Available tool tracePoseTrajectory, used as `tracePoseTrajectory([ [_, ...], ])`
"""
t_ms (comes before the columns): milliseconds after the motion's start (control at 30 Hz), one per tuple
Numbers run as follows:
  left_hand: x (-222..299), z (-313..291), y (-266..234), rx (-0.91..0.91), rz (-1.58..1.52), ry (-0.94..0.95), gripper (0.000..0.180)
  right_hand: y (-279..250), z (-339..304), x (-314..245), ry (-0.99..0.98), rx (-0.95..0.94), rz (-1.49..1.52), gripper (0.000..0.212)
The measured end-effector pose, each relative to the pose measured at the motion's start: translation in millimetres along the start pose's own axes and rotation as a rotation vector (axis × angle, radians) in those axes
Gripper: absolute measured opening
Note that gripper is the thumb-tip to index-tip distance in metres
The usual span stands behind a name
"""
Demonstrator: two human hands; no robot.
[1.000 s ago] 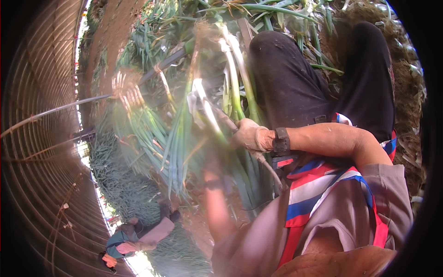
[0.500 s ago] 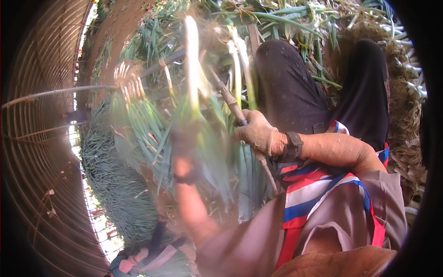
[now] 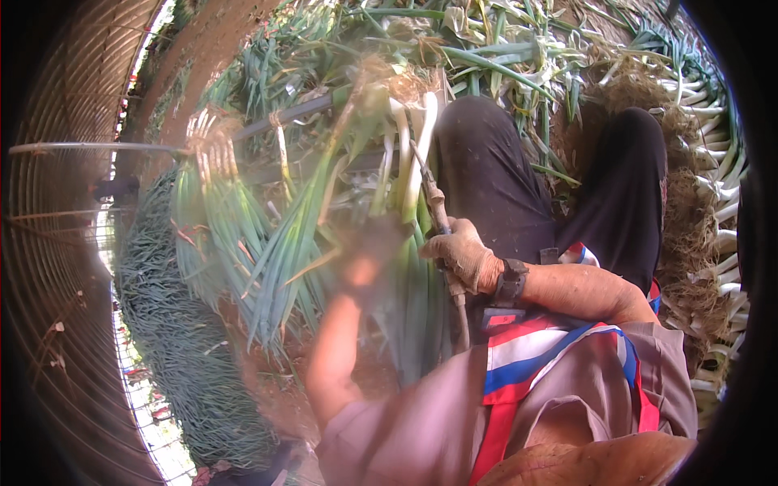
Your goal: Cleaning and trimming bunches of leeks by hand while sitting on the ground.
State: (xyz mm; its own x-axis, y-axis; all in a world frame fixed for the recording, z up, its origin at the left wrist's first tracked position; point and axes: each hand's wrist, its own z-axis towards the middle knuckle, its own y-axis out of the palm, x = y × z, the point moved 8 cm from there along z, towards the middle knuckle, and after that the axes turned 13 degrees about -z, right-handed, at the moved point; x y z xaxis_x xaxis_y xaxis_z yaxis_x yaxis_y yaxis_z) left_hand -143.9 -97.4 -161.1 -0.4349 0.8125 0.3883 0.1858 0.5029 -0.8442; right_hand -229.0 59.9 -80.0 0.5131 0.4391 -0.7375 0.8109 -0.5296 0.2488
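Observation:
My left hand [image 3: 374,247], smeared by motion, is among the green leaves of several large green onions [image 3: 417,174] in front of me. Their white stalks and roots point away from me; the hand's fingers cannot be made out. In a dirty pale glove, my right hand [image 3: 460,255] is closed around a slim muddy wand [image 3: 436,201] with a hose-like tail trailing toward my body. The wand's tip lies against or just in front of the white stalks. Left of my left hand, another green onion [image 3: 304,231] lies slanted, its leaves toward me.
A bundle of green onions [image 3: 219,194] lies on a metal rail [image 3: 284,116] at left. Behind it is a large heap of green leaves [image 3: 178,324]. My dark-trousered knees [image 3: 494,162] are at centre right. Rows of rooted onions [image 3: 713,206] line the right side, with loose trimmings [image 3: 502,53] ahead.
My left hand has moved right and a little nearer the right hand; the raised white stalk above it no longer shows there. The wand now stands steeper, and a slanted green onion shows at left.

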Motion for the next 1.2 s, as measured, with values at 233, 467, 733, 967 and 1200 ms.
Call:
tracePoseTrajectory([
  [233, 61.8, -25.9, -45.5, 0.158, 0.175, -0.067, 0.021, 7.8, 11.9, 2.5, -0.096, 0.05, 0.124, 0.016],
  [467, -41.7, -19.5, -147.3, 0.693, 0.351, -0.59, 0.03, -9.8, 17.3, -6.5, -0.036, 0.135, -0.008, 0.017],
  [733, -129.3, -11.1, -137.6, 0.36, -0.002, -0.852, 0.063, -4.8, 11.3, -28.2, -0.103, 0.13, 0.101, 0.017],
  [967, -148.3, 5.0, -105.4, 0.369, -0.184, -0.488, 0.073, 40.1, 27.2, 28.9, 0.104, -0.209, -0.402, 0.018],
  [1200, -65.1, -1.1, -107.9, 0.612, -0.184, -0.31, 0.044, 46.8, 8.1, 7.6, 0.056, -0.163, -0.498, 0.023],
])
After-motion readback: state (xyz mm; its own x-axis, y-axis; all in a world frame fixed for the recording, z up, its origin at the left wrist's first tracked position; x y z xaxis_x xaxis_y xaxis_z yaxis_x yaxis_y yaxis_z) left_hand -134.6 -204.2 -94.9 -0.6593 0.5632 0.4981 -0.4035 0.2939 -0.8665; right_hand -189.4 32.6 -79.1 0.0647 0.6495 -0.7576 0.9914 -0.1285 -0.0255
